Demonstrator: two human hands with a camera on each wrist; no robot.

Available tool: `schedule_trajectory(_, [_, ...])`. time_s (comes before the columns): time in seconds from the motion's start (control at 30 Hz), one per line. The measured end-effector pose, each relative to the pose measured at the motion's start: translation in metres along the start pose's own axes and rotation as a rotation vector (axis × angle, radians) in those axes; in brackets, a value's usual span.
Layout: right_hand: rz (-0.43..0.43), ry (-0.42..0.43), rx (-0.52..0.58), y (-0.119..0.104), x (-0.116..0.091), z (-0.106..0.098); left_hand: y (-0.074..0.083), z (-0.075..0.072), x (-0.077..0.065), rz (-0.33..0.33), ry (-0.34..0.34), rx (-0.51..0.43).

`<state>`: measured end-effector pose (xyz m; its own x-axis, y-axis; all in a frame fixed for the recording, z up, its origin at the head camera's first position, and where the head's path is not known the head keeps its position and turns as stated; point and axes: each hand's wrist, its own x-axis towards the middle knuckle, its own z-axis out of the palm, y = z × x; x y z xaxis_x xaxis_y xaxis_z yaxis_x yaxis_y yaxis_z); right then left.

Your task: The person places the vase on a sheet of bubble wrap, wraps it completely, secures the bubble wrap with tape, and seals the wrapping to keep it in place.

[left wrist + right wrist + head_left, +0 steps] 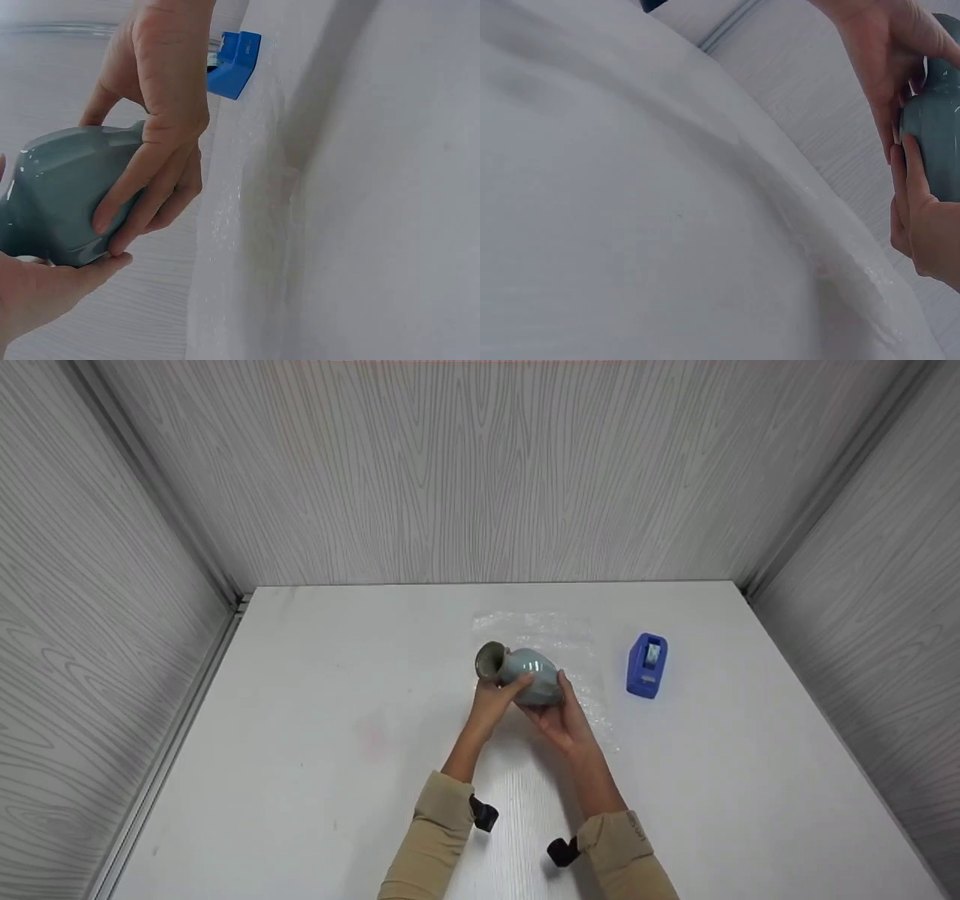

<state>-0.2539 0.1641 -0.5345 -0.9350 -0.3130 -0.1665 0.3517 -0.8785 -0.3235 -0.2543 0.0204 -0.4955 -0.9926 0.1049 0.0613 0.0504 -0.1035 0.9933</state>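
A pale blue-green glazed vase (534,667) is tilted on its side, its brownish mouth facing left in the head view. My left hand (492,705) grips it near the neck, thumb along the body. Around the base curl the fingers of my right hand (562,724). The left wrist view shows the vase (71,191) between the right hand (161,112) and the left hand (41,292), above the table. Beneath and behind it lies a sheet of clear bubble wrap (581,649). Only part of the vase (937,142) shows in the right wrist view.
To the right of the bubble wrap stands a blue tape dispenser (646,666) with a roll in it. The white table (285,720) is bordered by grey wood-grain panels (480,472) at the back and both sides.
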Motion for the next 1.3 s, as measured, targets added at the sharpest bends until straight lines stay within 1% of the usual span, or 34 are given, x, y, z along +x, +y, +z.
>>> schedule_trajectory(0.1, [-0.037,0.037,-0.054,-0.011,-0.005,-0.003,-0.005,0.007,-0.001,-0.017,0.023,-0.081])
schedule_trajectory(0.2, [-0.06,0.101,-0.095,-0.02,-0.011,-0.005,-0.009,0.012,-0.003,-0.048,0.02,-0.175])
schedule_trajectory(0.27, [-0.069,0.148,-0.12,-0.025,-0.014,-0.007,-0.013,0.013,-0.004,-0.072,0.019,-0.216])
schedule_trajectory(0.33, [-0.071,0.193,-0.15,-0.03,-0.017,-0.008,-0.017,0.012,-0.003,-0.097,0.025,-0.23])
schedule_trajectory(0.43, [-0.054,0.232,-0.18,-0.036,-0.021,-0.011,-0.023,0.007,-0.002,-0.131,0.051,-0.188])
schedule_trajectory(0.63, [-0.025,0.262,-0.236,-0.043,-0.024,-0.017,-0.036,0.0,0.0,-0.211,0.075,-0.094])
schedule_trajectory(0.73, [-0.008,0.273,-0.285,-0.044,-0.022,-0.021,-0.042,-0.001,-0.001,-0.242,0.077,-0.076])
schedule_trajectory(0.8, [0.013,0.287,-0.297,-0.045,-0.022,-0.023,-0.044,-0.001,-0.001,-0.252,0.078,-0.077])
schedule_trajectory(0.97, [0.044,0.322,-0.26,-0.047,-0.021,-0.026,-0.047,-0.001,-0.001,-0.259,0.068,-0.082])
schedule_trajectory(1.1, [0.045,0.355,-0.264,-0.047,-0.021,-0.028,-0.05,-0.001,-0.003,-0.258,0.047,-0.075])
schedule_trajectory(1.17, [0.047,0.354,-0.261,-0.047,-0.021,-0.029,-0.051,-0.001,-0.004,-0.258,0.038,-0.069])
schedule_trajectory(1.3, [0.061,0.37,-0.171,-0.045,-0.02,-0.03,-0.052,-0.003,-0.004,-0.275,0.014,-0.086])
